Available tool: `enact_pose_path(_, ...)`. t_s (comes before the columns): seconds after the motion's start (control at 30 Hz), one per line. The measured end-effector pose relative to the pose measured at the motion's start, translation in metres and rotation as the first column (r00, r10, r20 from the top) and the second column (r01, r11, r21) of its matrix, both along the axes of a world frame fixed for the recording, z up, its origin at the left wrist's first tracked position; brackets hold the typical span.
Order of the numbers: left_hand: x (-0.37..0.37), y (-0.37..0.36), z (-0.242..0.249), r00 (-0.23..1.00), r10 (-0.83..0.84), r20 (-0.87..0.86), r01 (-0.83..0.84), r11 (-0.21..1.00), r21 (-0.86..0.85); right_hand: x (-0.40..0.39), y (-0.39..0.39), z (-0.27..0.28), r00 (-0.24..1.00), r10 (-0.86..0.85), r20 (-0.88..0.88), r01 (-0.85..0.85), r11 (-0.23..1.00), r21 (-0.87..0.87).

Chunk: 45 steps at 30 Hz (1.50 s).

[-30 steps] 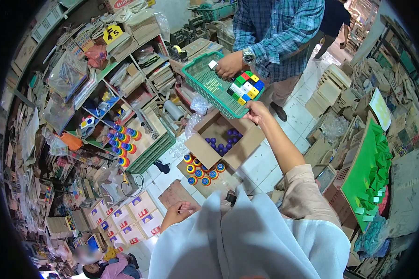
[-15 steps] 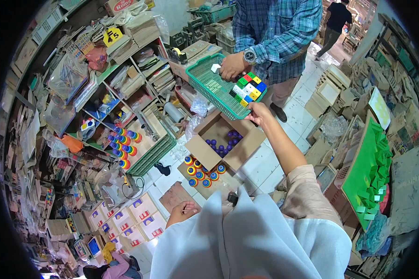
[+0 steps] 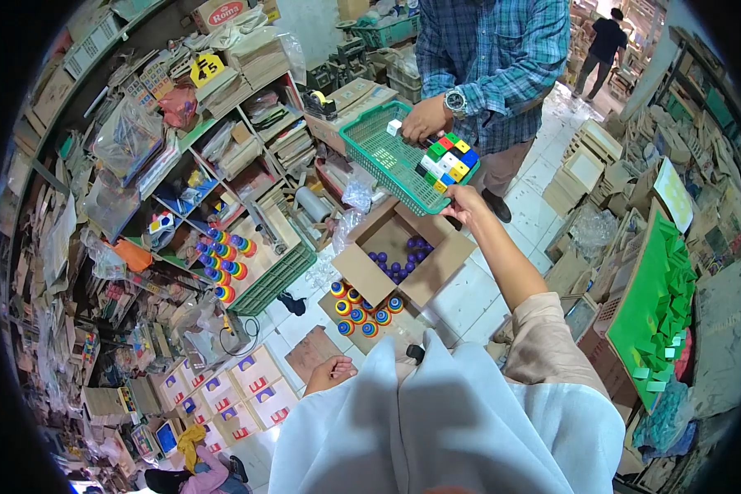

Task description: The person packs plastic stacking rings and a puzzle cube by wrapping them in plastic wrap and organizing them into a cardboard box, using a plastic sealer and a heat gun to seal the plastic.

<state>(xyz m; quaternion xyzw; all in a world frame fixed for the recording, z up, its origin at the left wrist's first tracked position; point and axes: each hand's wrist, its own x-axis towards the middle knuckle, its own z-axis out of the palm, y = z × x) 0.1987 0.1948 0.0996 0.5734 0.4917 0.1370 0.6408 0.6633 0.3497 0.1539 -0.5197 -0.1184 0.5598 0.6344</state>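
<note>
My right hand [image 3: 465,203] is closed on the near rim of a green plastic basket [image 3: 379,169] and holds it out at arm's length, tilted in the view. Inside lies a block of multicoloured cubes [image 3: 449,162], packed together at the right end. A single white cube [image 3: 394,128] sits at the far left end. A co-worker's hand [image 3: 424,119] with a wristwatch reaches into the basket between them; its fingertips are partly hidden. My left hand [image 3: 331,375] hangs low beside my light blue garment, fingers curled, nothing visible in them.
Below the basket stands an open cardboard box [image 3: 370,276] with purple balls. Beside it are coloured ring stackers [image 3: 358,314] on cardboard. Crowded shelves [image 3: 222,156] line the left; a green board [image 3: 634,317] with green pieces leans right. Printed wooden trays [image 3: 251,375] lie lower left.
The view has shifted slightly, and the basket and both hands at it appear a little farther right. A person in the background has stepped along. My right hand keeps its hold.
</note>
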Motion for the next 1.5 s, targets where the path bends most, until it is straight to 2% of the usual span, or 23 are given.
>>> enact_pose_path(0.07, -0.001, 0.001, -0.002, 0.998, -0.052, -0.041, 0.055, 0.996, 0.063, 0.001, 0.0, -0.001, 1.0, -0.003, 0.003, 0.003, 1.0, 0.019)
enact_pose_path(0.3, -0.005, 0.002, -0.017, 0.998, -0.046, -0.031, 0.049, 0.996, 0.078, 0.009, -0.001, -0.005, 1.0, 0.001, 0.008, -0.001, 1.0, 0.008)
enact_pose_path(0.6, -0.008, 0.003, -0.031, 1.0, -0.015, 0.012, 0.015, 1.0, 0.007, 0.009, 0.001, -0.007, 0.999, 0.031, 0.039, -0.033, 0.999, 0.03)
enact_pose_path(0.7, -0.008, 0.002, -0.026, 0.999, 0.006, -0.05, -0.007, 1.0, -0.019, 0.011, 0.002, -0.01, 0.998, 0.06, 0.023, -0.061, 0.998, 0.032)
enact_pose_path(0.8, -0.009, 0.0, -0.031, 0.999, 0.028, -0.022, -0.028, 1.0, -0.011, 0.01, 0.007, -0.011, 0.996, 0.092, -0.006, -0.092, 0.995, 0.026)
enact_pose_path(0.9, -0.01, 0.0, -0.031, 0.997, 0.035, 0.064, -0.034, 0.999, -0.013, 0.003, 0.008, -0.007, 0.999, 0.038, -0.034, -0.037, 0.999, 0.04)
enact_pose_path(0.97, -0.012, 0.0, -0.03, 0.996, -0.084, -0.04, 0.087, 0.992, 0.095, 0.004, 0.007, -0.006, 0.998, 0.062, -0.014, -0.062, 0.998, 0.009)
enact_pose_path(1.2, -0.011, -0.004, -0.031, 0.998, -0.068, 0.006, 0.067, 0.992, 0.105, 0.005, 0.008, -0.008, 0.999, 0.054, -0.009, -0.053, 0.998, 0.028)
enact_pose_path(1.27, -0.003, -0.001, -0.02, 0.993, 0.101, 0.057, -0.091, 0.984, -0.153, 0.004, 0.009, -0.008, 0.998, 0.055, -0.018, -0.055, 0.997, 0.046)
enact_pose_path(1.4, -0.001, -0.001, -0.023, 0.997, 0.051, 0.066, -0.048, 0.998, -0.04, 0.004, 0.01, -0.009, 0.999, 0.032, 0.0, -0.032, 0.999, 0.011)
enact_pose_path(1.47, 0.001, 0.003, -0.016, 0.99, 0.132, 0.055, -0.118, 0.973, -0.199, 0.006, 0.01, -0.013, 0.999, 0.033, 0.003, -0.033, 0.999, 0.006)
enact_pose_path(1.5, 0.001, 0.001, -0.014, 0.99, 0.13, 0.055, -0.117, 0.973, -0.199, 0.005, 0.007, -0.011, 0.999, 0.034, 0.016, -0.034, 0.999, 0.017)
